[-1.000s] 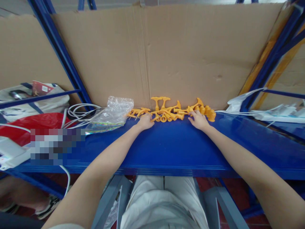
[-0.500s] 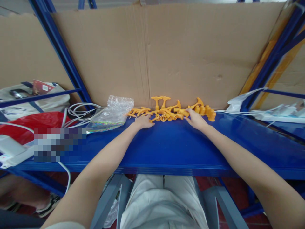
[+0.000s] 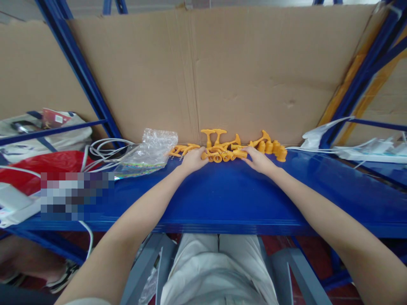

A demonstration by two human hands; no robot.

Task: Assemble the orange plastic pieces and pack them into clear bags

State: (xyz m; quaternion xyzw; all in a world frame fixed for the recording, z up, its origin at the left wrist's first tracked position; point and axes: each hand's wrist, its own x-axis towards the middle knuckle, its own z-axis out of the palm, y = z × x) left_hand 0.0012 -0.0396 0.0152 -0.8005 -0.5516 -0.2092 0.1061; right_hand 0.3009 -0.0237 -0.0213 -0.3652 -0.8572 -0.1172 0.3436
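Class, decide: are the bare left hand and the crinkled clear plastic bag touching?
Apart. The head view shows the blue shelf between the bare left hand and the crinkled clear plastic bag.

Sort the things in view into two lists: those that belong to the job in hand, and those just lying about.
Seemingly part of the job:
- yellow plastic pieces, with both hands at them
- blue shelf under them

Apparently just lying about:
- clear plastic bag, though perhaps packaging
- red bag
- canvas bag
- white cables
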